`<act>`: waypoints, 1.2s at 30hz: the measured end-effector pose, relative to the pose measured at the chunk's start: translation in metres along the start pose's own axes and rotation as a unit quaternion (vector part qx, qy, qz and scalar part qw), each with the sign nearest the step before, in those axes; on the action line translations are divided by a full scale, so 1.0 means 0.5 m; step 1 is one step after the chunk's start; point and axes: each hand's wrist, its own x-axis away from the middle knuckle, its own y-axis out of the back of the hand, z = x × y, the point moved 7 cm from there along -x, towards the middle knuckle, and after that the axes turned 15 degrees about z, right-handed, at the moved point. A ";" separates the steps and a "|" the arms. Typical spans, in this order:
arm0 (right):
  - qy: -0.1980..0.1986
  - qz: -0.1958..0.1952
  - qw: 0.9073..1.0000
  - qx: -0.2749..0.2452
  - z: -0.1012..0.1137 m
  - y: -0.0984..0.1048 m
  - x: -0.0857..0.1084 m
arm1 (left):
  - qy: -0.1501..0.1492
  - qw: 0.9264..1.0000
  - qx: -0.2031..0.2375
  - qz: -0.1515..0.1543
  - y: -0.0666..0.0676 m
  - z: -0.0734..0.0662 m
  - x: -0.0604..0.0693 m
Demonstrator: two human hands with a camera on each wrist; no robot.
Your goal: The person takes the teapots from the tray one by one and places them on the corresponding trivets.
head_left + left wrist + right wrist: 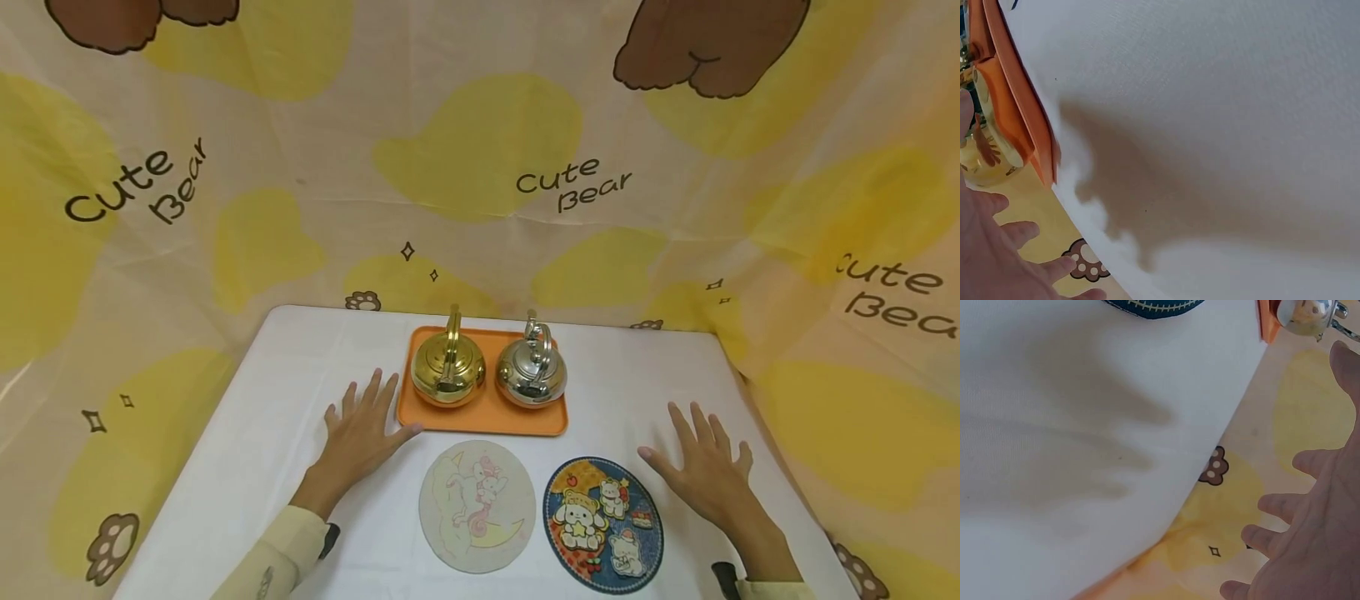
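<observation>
An orange tray (487,422) lies toward the back of the white table, with a gold teapot (447,371) and a silver teapot (532,372) standing side by side on it. My left hand (362,440), fingers spread, hovers left of the tray; its thumb appears near the tray's front left corner. On the right, my right hand (707,475) is also spread in the air and holds nothing. A pale round mat (477,507) with a faint pink drawing lies in front of the tray. Beside it is a dark blue round mat (603,525) with cartoon animals, nearest my right hand.
The white table (615,383) ends at a back edge just behind the tray. A yellow and beige curtain (480,150) printed with bear feet and lettering hangs behind and along both sides. Shadows of the hands fall on the tabletop in both wrist views.
</observation>
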 end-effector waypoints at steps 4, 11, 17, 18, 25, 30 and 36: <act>-0.002 0.001 1.000 0.001 -0.002 -0.003 0.000 | 0.000 1.000 0.006 0.015 -0.013 0.004 -0.013; 0.000 0.001 1.000 -0.002 -0.005 -0.006 0.001 | -0.005 1.000 0.000 0.023 -0.028 0.005 -0.031; -0.002 -0.001 1.000 -0.002 -0.007 -0.007 0.002 | -0.004 1.000 -0.004 0.030 -0.030 0.003 -0.039; -0.003 -0.002 1.000 -0.002 -0.008 -0.008 0.002 | -0.002 0.999 -0.003 0.034 -0.031 0.003 -0.040; -0.001 -0.002 1.000 0.000 -0.009 -0.011 0.002 | 0.005 0.999 -0.001 0.053 -0.039 0.004 -0.048; -0.001 -0.003 1.000 0.000 -0.010 -0.011 0.001 | 0.010 0.998 0.000 0.064 -0.045 0.006 -0.052; -0.002 -0.001 1.000 0.002 -0.008 -0.012 0.000 | 0.016 0.997 -0.003 0.072 -0.048 0.010 -0.053</act>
